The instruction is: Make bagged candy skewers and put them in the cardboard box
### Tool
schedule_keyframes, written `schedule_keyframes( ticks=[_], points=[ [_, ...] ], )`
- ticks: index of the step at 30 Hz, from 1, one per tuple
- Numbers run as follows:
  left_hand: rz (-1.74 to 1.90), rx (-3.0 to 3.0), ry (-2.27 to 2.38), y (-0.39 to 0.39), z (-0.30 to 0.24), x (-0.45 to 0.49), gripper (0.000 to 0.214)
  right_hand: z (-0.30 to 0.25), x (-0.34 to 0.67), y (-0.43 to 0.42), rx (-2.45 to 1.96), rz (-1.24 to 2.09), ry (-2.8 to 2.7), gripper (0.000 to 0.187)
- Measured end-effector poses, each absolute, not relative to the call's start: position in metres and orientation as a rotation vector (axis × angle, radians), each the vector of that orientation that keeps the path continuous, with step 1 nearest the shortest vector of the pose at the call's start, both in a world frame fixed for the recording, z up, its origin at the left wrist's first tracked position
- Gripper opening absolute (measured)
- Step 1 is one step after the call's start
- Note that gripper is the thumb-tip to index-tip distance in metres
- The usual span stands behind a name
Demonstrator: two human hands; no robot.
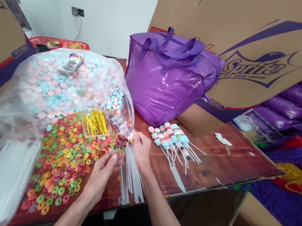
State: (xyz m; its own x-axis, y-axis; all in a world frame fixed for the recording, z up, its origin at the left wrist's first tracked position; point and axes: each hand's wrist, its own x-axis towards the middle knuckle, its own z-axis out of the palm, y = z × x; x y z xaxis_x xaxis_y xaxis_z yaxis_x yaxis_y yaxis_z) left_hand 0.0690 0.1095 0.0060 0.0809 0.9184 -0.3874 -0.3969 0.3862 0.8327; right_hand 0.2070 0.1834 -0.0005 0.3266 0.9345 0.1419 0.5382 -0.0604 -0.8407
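Note:
My right hand [141, 148] pinches the corner of a small clear printed plastic bag [120, 124]. The bag lies against the heap of ring candies, and my fingertips are partly hidden behind the hand. Lower and to the left, my left hand [104, 167] is held over the edge of the ring candies [65, 156], thumb up and fingers loosely stretched, with nothing clearly in it. Below my right hand lies a bundle of white sticks [131, 179]. A clear box of gold twist ties [95, 122] rests on the candies.
A large clear bag of pastel marshmallows [53, 88] fills the back left. White sticks in plastic [0, 180] lie front left. A purple tote bag [168, 81] stands behind marshmallow skewers [171, 137]. Printed cardboard [268, 44] rises behind the wooden table [236, 159].

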Motion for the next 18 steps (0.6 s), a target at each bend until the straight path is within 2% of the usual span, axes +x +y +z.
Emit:
schedule_keyframes(
  ticks=[2,10,18],
  points=[
    [1.088,0.516,1.009,0.113,0.01,0.075,0.057,-0.005,0.205,0.163,-1.64,0.639,-1.278,0.041],
    [1.288,0.407,0.925,0.111,0.008,0.091,0.03,0.001,0.201,0.112,-1.297,0.906,-1.095,0.028],
    [1.376,0.334,0.943,0.111,0.012,0.088,0.031,-0.002,0.201,0.103,-1.171,1.219,-0.73,0.049]
  ],
)
